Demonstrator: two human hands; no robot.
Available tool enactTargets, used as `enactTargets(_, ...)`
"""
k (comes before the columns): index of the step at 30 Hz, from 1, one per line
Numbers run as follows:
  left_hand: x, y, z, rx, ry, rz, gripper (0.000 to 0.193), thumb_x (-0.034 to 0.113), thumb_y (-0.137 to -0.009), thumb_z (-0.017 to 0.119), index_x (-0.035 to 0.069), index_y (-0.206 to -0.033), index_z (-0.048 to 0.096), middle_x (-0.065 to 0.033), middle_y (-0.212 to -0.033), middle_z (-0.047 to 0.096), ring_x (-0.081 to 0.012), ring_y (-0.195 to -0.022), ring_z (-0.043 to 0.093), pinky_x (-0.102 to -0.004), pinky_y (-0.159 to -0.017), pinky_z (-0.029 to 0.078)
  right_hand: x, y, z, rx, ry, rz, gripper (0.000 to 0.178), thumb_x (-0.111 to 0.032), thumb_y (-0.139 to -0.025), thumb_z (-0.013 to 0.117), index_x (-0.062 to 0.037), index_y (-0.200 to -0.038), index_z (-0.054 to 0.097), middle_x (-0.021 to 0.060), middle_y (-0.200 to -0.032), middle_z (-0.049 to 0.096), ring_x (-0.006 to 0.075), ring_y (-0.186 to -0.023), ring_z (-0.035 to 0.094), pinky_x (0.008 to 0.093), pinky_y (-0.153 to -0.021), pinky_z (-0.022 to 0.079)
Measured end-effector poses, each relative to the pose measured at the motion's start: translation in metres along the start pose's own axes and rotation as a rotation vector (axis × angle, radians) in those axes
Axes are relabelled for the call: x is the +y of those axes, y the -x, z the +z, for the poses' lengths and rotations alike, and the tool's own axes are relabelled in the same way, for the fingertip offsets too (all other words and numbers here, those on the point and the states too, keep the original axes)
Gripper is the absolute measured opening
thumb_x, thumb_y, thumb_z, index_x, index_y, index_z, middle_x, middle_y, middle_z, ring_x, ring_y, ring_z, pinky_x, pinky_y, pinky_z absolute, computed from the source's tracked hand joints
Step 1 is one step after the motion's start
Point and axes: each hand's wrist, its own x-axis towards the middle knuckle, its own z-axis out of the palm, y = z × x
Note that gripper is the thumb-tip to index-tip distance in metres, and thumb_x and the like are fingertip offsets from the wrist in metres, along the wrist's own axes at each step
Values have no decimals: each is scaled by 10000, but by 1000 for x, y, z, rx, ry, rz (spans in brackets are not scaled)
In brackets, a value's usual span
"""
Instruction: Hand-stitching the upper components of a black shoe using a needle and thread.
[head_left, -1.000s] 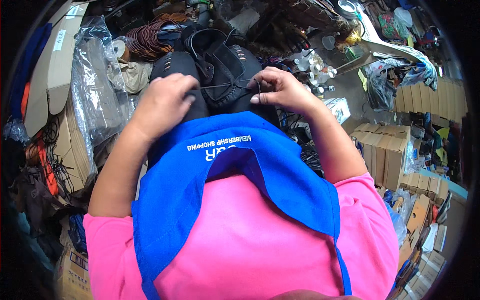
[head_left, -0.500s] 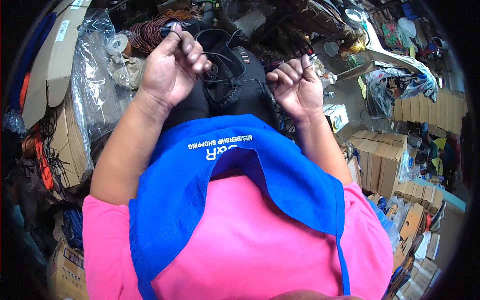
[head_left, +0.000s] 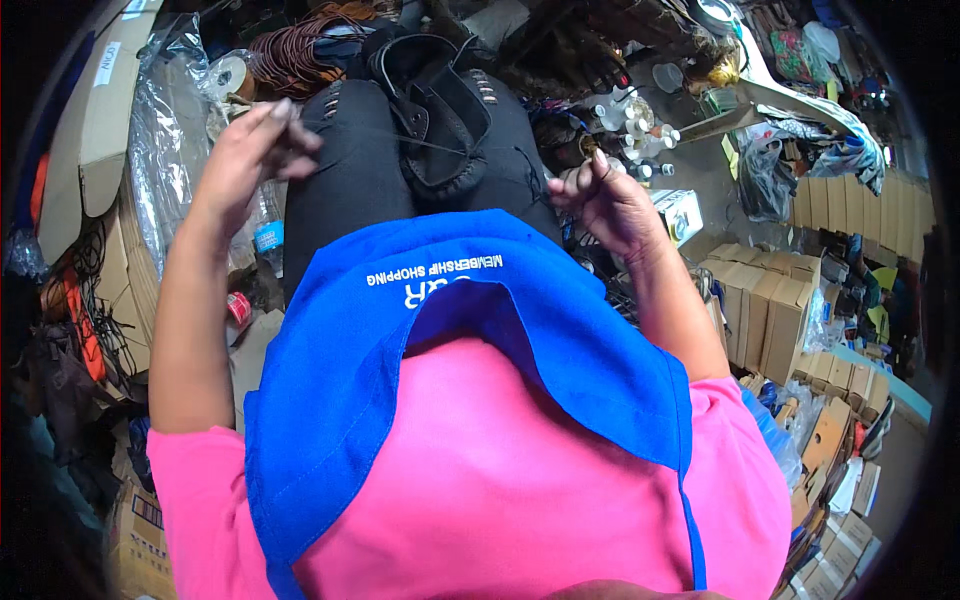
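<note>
A black leather shoe (head_left: 447,170) with stitching along its toe rests between my thighs, its opening facing up. Dark thread (head_left: 385,134) stretches from it toward my left hand (head_left: 250,155), which is raised over the left thigh with thumb and fingers pinched; motion blurs its fingertips slightly. On the other side, my right hand (head_left: 612,208) is closed beside the right thigh, fingers curled and thumb up, with a thread end running from the shoe toward it. Neither hand touches the shoe. A blue apron (head_left: 450,240) covers my lap behind it.
Coiled brown cord (head_left: 300,55) and a thread spool (head_left: 229,77) lie at the far left near plastic sheeting (head_left: 175,150). Small bottles (head_left: 640,130) stand right of my knee. Cardboard boxes (head_left: 765,310) are stacked farther right; a cardboard sheet (head_left: 95,140) leans at left.
My hands have spread apart and come nearer, the left moving out to the left and the right dropping lower. The thread is drawn out between them, and the shoe is more fully exposed.
</note>
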Motion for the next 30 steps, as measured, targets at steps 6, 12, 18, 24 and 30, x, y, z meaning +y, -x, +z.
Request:
enactTargets(6, 9, 37, -64, 52, -829, 283, 304, 45, -771, 471, 23, -1063, 555, -54, -1005, 523, -97, -758, 475, -236, -735, 407, -33, 23, -73, 278, 1693, -55, 471, -155, -772, 728, -112, -1219, 587, 141, -1129, 615, 219, -1031, 599, 331, -928, 452)
enactTargets(12, 16, 33, -42, 184, -871, 342, 374, -51, -796, 399, 22, -1106, 595, -55, -1113, 492, -111, -805, 534, -229, -764, 427, -70, -13, 75, -66, 1421, -633, 255, -144, -805, 697, -70, -1048, 676, 78, -1002, 616, 177, -948, 592, 297, -839, 460)
enactTargets(18, 20, 40, -64, 388, -723, 454, 269, -35, -855, 531, 50, -1065, 677, -57, -1066, 563, -100, -833, 572, -227, -770, 466, -50, -40, 101, -336, 1682, -677, 151, -113, -760, 711, -59, -900, 689, 96, -818, 606, 244, -785, 630, 332, -687, 502)
enactTargets(24, -16, 46, 15, 158, -1013, 593, 209, -1, -750, 644, 55, -942, 705, -58, -868, 623, -174, -825, 584, -292, -775, 442, -26, -36, 83, -246, 1626, -638, 204, -60, -758, 679, -92, -958, 701, 102, -831, 607, 264, -790, 626, 340, -701, 507)
enactTargets(30, -46, 28, 63, 179, -1365, 800, 131, 167, -705, 711, 162, -836, 715, -17, -743, 540, -206, -845, 533, -385, -798, 344, 7, -22, 81, -124, 1570, -724, 299, -52, -728, 676, -127, -1017, 696, 119, -826, 577, 296, -774, 595, 369, -683, 496)
